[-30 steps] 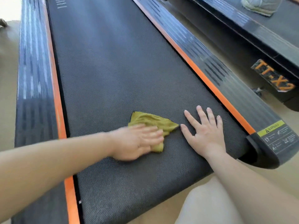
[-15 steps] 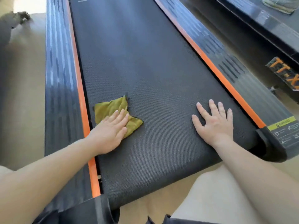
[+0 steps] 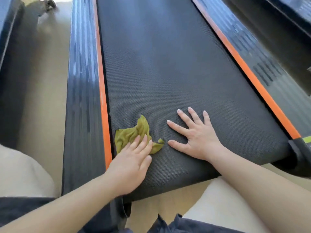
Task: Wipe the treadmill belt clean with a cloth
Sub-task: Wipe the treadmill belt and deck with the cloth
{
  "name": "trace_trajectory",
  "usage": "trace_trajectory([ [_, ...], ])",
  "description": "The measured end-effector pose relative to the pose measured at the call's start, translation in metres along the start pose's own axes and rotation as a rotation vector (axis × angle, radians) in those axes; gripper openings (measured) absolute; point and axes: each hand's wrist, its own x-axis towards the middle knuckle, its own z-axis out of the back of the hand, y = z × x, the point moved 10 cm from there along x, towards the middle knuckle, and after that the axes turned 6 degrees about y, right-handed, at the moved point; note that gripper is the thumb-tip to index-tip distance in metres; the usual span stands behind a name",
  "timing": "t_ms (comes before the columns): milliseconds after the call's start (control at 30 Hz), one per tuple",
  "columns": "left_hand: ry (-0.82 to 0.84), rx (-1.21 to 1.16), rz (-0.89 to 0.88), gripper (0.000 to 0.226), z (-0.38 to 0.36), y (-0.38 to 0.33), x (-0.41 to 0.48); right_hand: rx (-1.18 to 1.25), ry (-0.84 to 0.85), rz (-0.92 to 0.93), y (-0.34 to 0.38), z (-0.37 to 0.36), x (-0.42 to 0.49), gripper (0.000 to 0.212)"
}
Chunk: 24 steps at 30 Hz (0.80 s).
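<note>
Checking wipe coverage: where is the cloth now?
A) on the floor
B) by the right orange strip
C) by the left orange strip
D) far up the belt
C: the cloth lies on the belt under the left hand, right beside the left orange strip.

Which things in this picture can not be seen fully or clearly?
Head view:
Cloth: near part hidden under the left hand.
Belt: far end cut off by the top edge.
Yellow label: cut off by the right edge, text unreadable.
Dark object on the floor, top left: blurred.
</note>
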Motion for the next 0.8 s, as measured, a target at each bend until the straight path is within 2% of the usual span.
trace_trajectory([
  [67,0.080,-0.041,-0.075,0.072,-0.015,-0.019,-0.043,0.005,-0.011,0.014,0.002,0.003,0.000,0.079],
  [133,0.098,0.019,-0.063,0.082,-0.016,-0.009,-0.051,0.013,-0.033,0.027,0.004,0.004,-0.001,0.079],
  [267,-0.061,0.172,0.073,0.084,0.014,0.025,0.000,0.007,-0.055,0.040,0.004,0.004,-0.001,0.078],
  [333,-0.076,0.173,0.103,0.083,0.012,0.021,0.009,0.011,-0.067,0.034,0.003,0.005,0.000,0.077],
  [467,0.069,0.064,-0.115,0.072,-0.024,-0.032,-0.047,-0.012,-0.038,0.032,0.003,0.003,0.000,0.079],
  [567,0.143,0.104,-0.181,0.066,-0.024,-0.033,-0.054,-0.003,-0.049,0.027,0.003,0.005,-0.001,0.080],
  [667,-0.038,0.007,-0.199,0.072,0.020,-0.027,-0.025,-0.002,-0.035,0.033,0.004,0.008,0.000,0.081],
  [733,-0.260,-0.095,-0.177,0.055,0.058,-0.021,-0.012,0.013,-0.066,0.034,0.003,0.007,0.000,0.078],
  [800,-0.379,-0.108,-0.131,0.048,0.077,-0.013,-0.002,0.091,-0.209,0.059,0.003,0.023,-0.002,0.066],
])
